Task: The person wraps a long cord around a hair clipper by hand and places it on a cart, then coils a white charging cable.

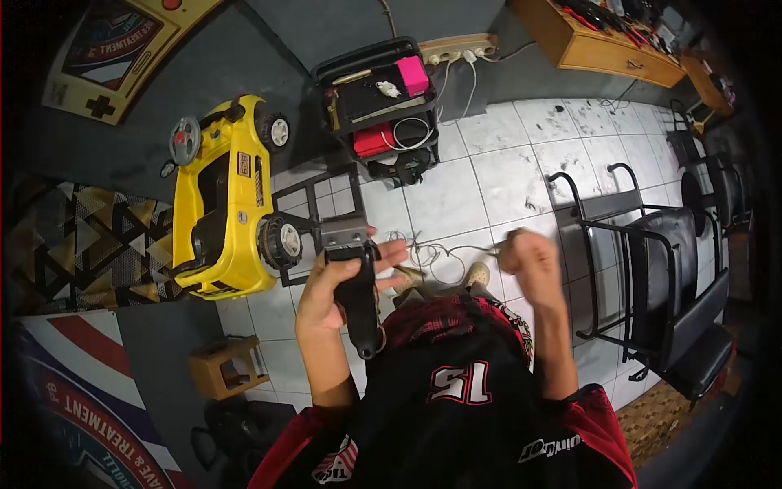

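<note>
My left hand [326, 289] is wrapped round a black hair clipper [356, 297], with its thumb across the body and some fingers spread behind it. The clipper's metal blade end points away from me. To the right, my right hand [529, 265] is curled closed; what it grips, if anything, is too blurred to make out. A thin cable [436, 254] lies looped on the floor between my hands, above my shoes.
A yellow toy car [224, 204] stands at the left. Beyond my hands is a black trolley [379, 114] holding a pink box. Black metal-framed chairs [652, 269] stand at the right. A wooden drawer unit [603, 61] hangs at the upper right.
</note>
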### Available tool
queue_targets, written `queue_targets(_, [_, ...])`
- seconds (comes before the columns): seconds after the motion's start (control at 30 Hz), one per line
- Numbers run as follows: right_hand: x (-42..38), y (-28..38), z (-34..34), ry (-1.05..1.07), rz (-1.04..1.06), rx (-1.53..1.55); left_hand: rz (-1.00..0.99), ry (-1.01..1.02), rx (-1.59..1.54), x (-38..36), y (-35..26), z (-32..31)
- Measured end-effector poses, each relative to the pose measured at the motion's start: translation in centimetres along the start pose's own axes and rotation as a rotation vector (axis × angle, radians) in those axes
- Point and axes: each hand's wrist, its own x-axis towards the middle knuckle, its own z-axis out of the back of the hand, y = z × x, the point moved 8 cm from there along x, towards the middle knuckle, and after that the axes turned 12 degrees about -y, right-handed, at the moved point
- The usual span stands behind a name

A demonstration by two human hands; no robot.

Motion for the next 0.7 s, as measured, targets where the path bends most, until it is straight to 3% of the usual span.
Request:
queue_targets(0.07, [0.4,1.5,3.8,-0.238,0.067,0.095,-0.078,-0.043,0.011,0.0,-0.6,1.7])
queue_targets(0.13, [1.1,1.4,7.7,-0.421,0.078,-0.306,-0.116,-0.09,-0.211,-0.2,-1.6,3.2])
queue_targets(0.17, [1.4,1.6,7.5,-0.412,0.159,-0.802,-0.163,-0.115,-0.201,-0.6,-2.0,3.1])
queue_targets(0.2, [1.2,-0.9,8.1,-0.287,-0.007,-1.126,-0.13,-0.022,-0.279,-0.7,-2.1,2.3])
queue_targets(0.27, [0.2,-2.9,5.3,-0.038,0.201,-1.3,-0.043,0.141,-0.389,-0.9,-1.9,0.9])
queue_targets(0.4, [0.1,-1.0,-5.8,0.279,0.16,-0.535,0.136,0.393,-0.489,-0.7,0.4,-2.3])
queue_targets(0.47, [-0.3,-0.5,-9.8,0.419,0.179,-0.365,0.184,0.325,-0.382,-0.2,1.8,-3.5])
queue_targets(0.5, [-0.5,-0.2,-11.0,0.442,0.355,-0.247,0.238,0.262,-0.428,-0.1,2.7,-3.7])
queue_targets(0.53, [-0.3,-0.2,-10.9,0.442,0.354,-0.247,0.237,0.286,-0.331,-0.1,3.0,-4.4])
queue_targets(0.6, [-0.4,-3.5,-10.7,0.571,-0.112,-0.295,0.248,0.322,-0.291,-0.1,3.4,-4.9])
queue_targets(0.63, [0.2,-2.9,-10.1,0.479,0.02,-0.269,0.246,0.322,-0.293,-0.1,3.3,-4.7])
queue_targets(0.7, [0.5,-2.0,-8.9,0.496,0.08,-0.307,0.366,0.353,-0.332,-0.3,4.2,-4.3])
